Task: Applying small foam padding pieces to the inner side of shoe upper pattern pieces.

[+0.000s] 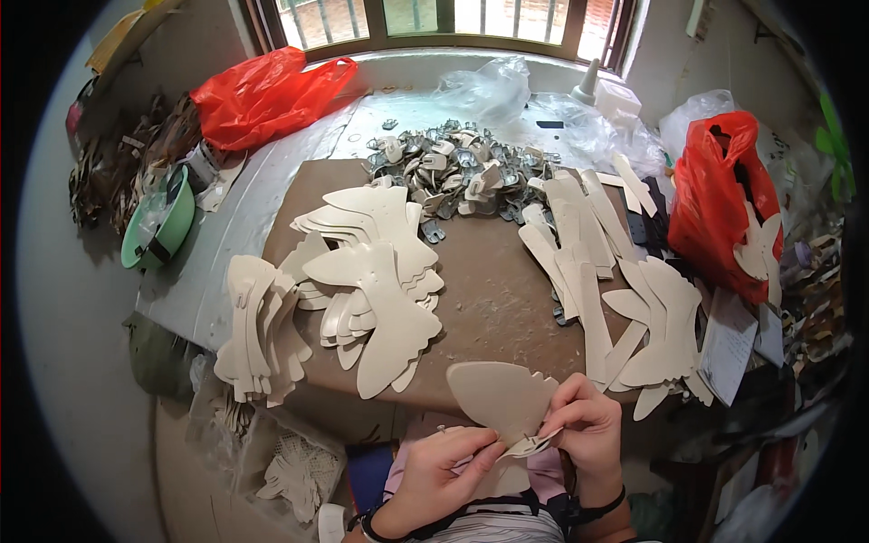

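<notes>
Above my lap, at the table's near edge, I hold a cream leather-like cut piece [502, 398] with a broad rounded lobe standing up. My left hand [444, 471] pinches its narrow middle between thumb and fingers. My right hand [587, 430] is closed on the other side, gripping a small cream strap end with a metal buckle [529, 444] against the piece. My fingers hide part of the buckle. Ahead to the left lie stacks of similar cream cut pieces [389, 299]. To the right are cream straps [575, 262] and more curved pieces [665, 308].
A heap of metal buckles with cream tabs [462, 172] sits at the back of the brown work mat [493, 290]. Red plastic bags [267, 95] [724, 199] stand at both sides. A green basin [176, 226] is at left; a plastic bin [299, 462] with cream pieces stands below.
</notes>
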Demonstrator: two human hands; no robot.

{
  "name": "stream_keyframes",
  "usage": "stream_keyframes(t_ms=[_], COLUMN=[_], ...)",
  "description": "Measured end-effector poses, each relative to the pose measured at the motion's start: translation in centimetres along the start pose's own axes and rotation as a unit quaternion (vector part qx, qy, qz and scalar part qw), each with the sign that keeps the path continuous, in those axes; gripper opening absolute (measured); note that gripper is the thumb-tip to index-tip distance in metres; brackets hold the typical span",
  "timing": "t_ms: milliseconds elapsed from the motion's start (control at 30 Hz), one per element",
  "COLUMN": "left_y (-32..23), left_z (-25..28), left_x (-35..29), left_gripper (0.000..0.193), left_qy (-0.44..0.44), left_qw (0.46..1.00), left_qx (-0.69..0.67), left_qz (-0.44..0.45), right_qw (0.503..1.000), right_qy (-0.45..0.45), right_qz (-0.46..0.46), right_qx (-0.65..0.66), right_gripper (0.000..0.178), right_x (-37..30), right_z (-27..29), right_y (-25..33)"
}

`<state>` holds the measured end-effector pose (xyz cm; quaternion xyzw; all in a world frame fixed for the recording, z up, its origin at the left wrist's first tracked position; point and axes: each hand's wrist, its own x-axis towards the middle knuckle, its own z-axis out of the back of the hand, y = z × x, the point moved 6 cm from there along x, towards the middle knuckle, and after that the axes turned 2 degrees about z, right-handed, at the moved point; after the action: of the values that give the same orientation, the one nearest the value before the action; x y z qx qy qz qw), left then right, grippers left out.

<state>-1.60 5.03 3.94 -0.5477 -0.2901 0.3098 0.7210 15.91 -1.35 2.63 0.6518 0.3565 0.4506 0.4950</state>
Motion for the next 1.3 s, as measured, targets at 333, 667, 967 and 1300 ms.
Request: stream_keyframes(t_ms=[333,667,967,1300], left_y=[-0.5,-1.4,-0.5,-0.9], left_z=[-0.5,-0.6,-0.8,-1.2], left_x=[0.9,1.8,1.8,1.2], left_gripper=[0.016,0.012,0.020,0.025], left_qy=[0.067,0.081,0.119,0.097], left_qw=[0.997,0.996,0.990,0.964], left_qx=[-0.013,-0.008,0.043,0.211], left_qz=[-0.028,-0.025,-0.059,-0.133], right_qw=[0.978,0.935,0.967,0.991], right_qy=[0.022,0.129,0.155,0.064], right_qz=[-0.103,-0.185,-0.192,-0.118], right_qx=[0.182,0.274,0.067,-0.006], right_gripper=[0.019,0.018,0.023,0.031], right_x=[0.3,1.3,1.7,2.4], right_z=[0.1,-0.3,-0.1,-0.9], right_y=[-3.0,-3.9,-2.4,-0.1])
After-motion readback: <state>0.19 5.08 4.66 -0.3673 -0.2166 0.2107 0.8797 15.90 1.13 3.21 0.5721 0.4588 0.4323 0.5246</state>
